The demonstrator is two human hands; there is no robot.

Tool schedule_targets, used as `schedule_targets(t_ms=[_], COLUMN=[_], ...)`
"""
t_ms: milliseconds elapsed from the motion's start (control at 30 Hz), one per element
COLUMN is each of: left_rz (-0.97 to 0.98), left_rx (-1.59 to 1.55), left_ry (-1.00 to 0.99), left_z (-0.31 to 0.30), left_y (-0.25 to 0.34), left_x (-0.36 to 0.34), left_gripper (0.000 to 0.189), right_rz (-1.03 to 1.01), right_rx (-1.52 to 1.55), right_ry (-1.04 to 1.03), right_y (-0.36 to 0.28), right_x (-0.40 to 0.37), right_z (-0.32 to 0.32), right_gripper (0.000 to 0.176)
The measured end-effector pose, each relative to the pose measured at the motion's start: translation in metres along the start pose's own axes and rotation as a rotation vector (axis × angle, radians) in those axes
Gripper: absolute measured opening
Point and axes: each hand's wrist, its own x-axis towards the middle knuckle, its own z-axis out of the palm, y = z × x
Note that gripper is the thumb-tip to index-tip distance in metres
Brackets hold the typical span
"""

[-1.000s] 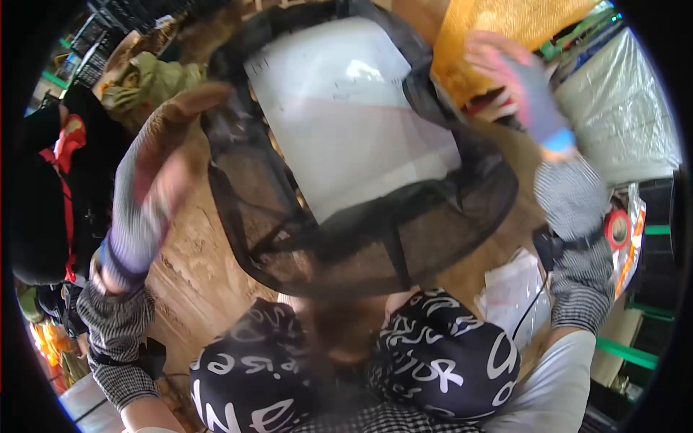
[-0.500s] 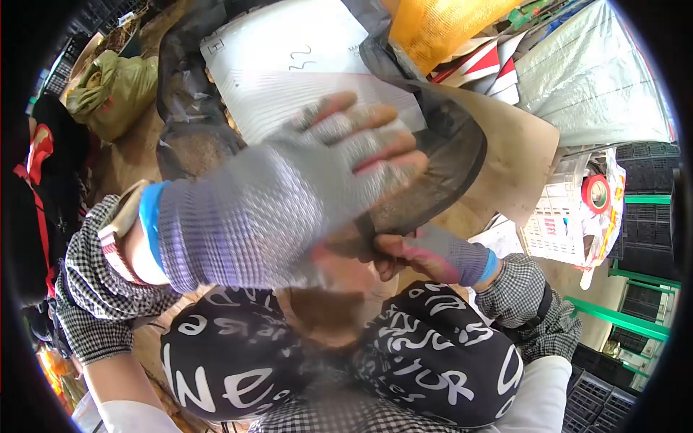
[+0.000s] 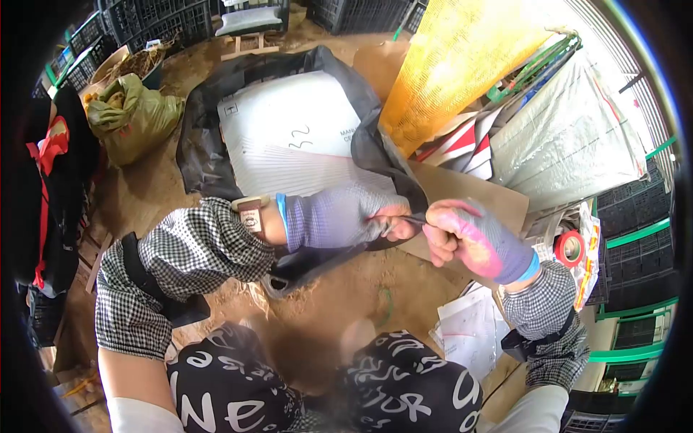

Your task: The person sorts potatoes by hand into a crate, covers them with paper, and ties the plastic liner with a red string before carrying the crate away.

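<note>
My left hand, in a grey and purple glove with bare fingertips, pinches the dark edge of a black plastic bag. Facing it, my right hand, in a similar glove with pink stains, has its fingers closed on the same dark edge, a small gap away. The black plastic bag lies open around a stack of white sheets with printing and handwritten marks on top. Part of the bag hangs below my left forearm.
A green sack sits at the left. Behind are a yellow mesh roll and black crates. Loose papers lie near my right knee. A red tape roll is at the right, beside a silvery sheet.
My left hand has moved from over the sheets to the bag's edge and closed on it. My right hand has risen to the right with the edge. The view now shows more background.
</note>
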Motion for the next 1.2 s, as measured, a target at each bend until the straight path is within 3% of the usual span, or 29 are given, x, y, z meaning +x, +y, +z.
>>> schedule_targets(t_ms=[67,133,167,267,333,400,467,500,567,600,667,733,800,867,900,933,1000,1100,1200], left_rz=[0.078,0.019,0.002,-0.117,-0.329,-0.429,-0.011,-0.004,-0.086,-0.086,-0.765,-1.083,-1.189,-1.05,-0.826,-0.751,-0.589,-0.518,-0.411], left_rx=[0.088,0.116,0.348,-0.138,0.101,0.04,0.471,0.336,0.486,1.15,1.385,1.506,1.308,0.821,0.554,0.456,0.267,0.336,0.155], left_ry=[-0.005,-0.021,-0.053,0.084,-0.055,-0.198,-0.02,0.204,0.557,0.733,1.011,1.007,0.914,0.741,1.001,1.027,1.074,1.208,1.366], left_z=[-0.004,-0.008,-0.017,-0.061,-0.064,-0.066,-0.1,-0.129,-0.212,-0.257,-0.311,-0.342,-0.364,-0.383,-0.373,-0.368,-0.331,-0.32,-0.334], left_y=[0.0,0.002,0.009,-0.059,-0.029,-0.016,-0.012,-0.021,-0.034,-0.034,-0.038,-0.078,-0.118,-0.146,-0.153,-0.154,-0.111,-0.12,-0.149], left_x=[0.001,0.0,0.0,-0.043,-0.055,-0.044,-0.028,-0.024,-0.016,-0.015,-0.009,-0.016,-0.033,-0.06,-0.063,-0.069,-0.06,-0.055,-0.037], left_gripper=[0.011,0.011,0.013,0.032,0.037,0.031,0.033,0.033,0.036,0.045,0.05,0.048,0.046,0.044,0.024,0.022,0.02,0.018,0.018], right_rz=[-0.109,-0.112,-0.119,-0.212,-0.114,-0.111,-0.122,-0.122,-0.123,-0.136,-0.25,-0.475,-0.26,-0.348,-0.6,-0.849,-0.787,-0.725,-0.731], right_rx=[-0.038,0.023,0.074,0.316,-0.303,-0.405,-0.351,-0.231,-0.07,-0.031,-0.256,-0.377,-0.839,-0.252,-0.236,-0.24,0.088,0.136,-0.861], right_ry=[-0.112,-0.084,-0.09,-0.02,0.172,0.162,0.233,0.31,0.398,0.41,0.32,0.25,0.411,0.542,0.595,0.635,0.596,0.585,0.727], right_y=[0.012,0.015,0.016,0.019,0.022,0.015,0.008,0.014,0.002,-0.016,-0.031,-0.034,-0.04,-0.007,-0.005,-0.003,0.006,0.008,-0.012], right_x=[0.006,0.007,0.007,-0.006,-0.016,0.01,0.057,0.093,0.16,0.198,0.279,0.356,0.438,0.504,0.494,0.484,0.48,0.488,0.51], right_z=[-0.012,-0.009,-0.011,-0.055,-0.069,-0.071,-0.093,-0.118,-0.137,-0.131,-0.128,-0.119,-0.114,-0.148,-0.141,-0.132,-0.127,-0.138,-0.155], right_gripper=[0.039,0.039,0.039,0.035,0.037,0.04,0.046,0.052,0.062,0.067,0.075,0.083,0.064,0.046,0.037,0.032,0.026,0.025,0.026])
